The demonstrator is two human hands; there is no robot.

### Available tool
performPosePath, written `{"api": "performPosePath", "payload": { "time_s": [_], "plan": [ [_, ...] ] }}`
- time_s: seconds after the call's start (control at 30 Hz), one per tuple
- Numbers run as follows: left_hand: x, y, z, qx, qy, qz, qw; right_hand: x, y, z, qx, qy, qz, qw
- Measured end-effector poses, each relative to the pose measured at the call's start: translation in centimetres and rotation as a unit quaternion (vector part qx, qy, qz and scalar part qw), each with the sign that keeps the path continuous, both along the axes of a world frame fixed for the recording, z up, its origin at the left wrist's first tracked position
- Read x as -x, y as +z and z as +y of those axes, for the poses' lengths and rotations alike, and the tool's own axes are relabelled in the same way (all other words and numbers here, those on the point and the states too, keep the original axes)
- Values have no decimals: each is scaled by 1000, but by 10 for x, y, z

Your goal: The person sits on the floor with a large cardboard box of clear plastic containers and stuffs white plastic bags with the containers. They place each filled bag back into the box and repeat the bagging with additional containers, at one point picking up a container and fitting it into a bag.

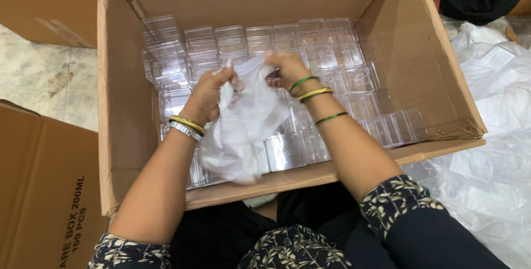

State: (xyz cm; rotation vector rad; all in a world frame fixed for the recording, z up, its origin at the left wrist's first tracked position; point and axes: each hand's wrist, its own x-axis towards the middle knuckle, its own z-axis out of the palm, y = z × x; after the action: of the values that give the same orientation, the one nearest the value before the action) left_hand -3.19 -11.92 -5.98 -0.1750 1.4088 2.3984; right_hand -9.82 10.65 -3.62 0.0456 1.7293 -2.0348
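Above an open cardboard box point(127, 108), both hands meet at a clear plastic bag point(240, 128). The left hand point(207, 94) has its fingers clenched on the bag's upper edge, and the right hand point(285, 67), just beside it, pinches the same edge, so the bag hangs crumpled between the two forearms and over the box's near wall. Gold and silver bangles point(187, 125) ring the left wrist; green and yellow bangles point(311, 91) ring the right. Inside the box, small clear plastic containers point(354, 75) stand packed in rows across the bottom, some hidden behind the hanging bag. A second cardboard box point(44, 191) with dark print on its side sits to the left, and a third point(38, 3) lies at the upper left. To the right of the open box, a heap of loose clear plastic bags point(492, 136) covers the floor. Dark sleeves with a pale leaf pattern point(404, 202) cover the person's upper arms.
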Motion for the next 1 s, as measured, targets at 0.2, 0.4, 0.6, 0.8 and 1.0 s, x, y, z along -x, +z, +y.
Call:
{"api": "performPosePath", "payload": {
  "time_s": [0.2,0.4,0.6,0.8,1.0],
  "plan": [
    [2,-15,7,91,19,-9,996,18,-8,13,65,35,1,997],
    [9,-33,14,412,152,-29,898,11,-42,-17,-554,35,377,742],
    [-1,-44,16,458,108,-33,882,-13,-45,-30,-408,146,99,896],
    [-1,-29,5,141,157,5,977,-9,-32,-36,-190,-31,215,958],
    [3,-3,-9,81,135,32,987,-11,-15,-31,18,18,32,999]
  ]
}}
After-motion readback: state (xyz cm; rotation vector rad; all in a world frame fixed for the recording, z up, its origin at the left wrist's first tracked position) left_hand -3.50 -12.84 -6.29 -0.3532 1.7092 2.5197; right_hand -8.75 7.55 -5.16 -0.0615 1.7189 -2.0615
